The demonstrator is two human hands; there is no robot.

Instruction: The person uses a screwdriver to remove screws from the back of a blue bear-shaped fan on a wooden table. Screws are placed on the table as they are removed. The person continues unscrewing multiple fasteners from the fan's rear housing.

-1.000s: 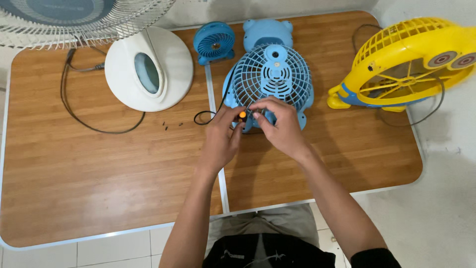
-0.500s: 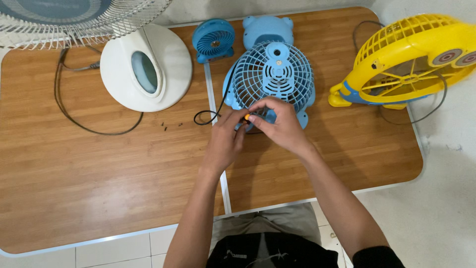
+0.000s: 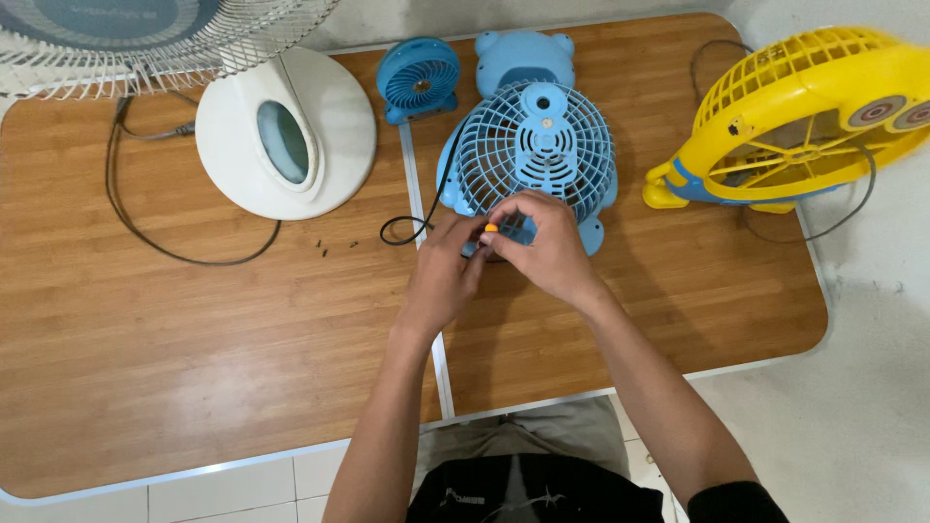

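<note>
Item: light-blue desk fan (image 3: 533,155), lying on the wooden table (image 3: 194,349), centre far, grille up. Progress, judged: grille seated on the body, work confined to its near rim; a few small dark screws (image 3: 325,247) lie loose to the left, so fastening looks unfinished.

Left hand (image 3: 441,276): fingers curled narrow at the fan's near edge, touching it.

Right hand (image 3: 542,247): closed to a pinch on a small orange-tipped tool (image 3: 491,229); its working end is hidden.
</note>
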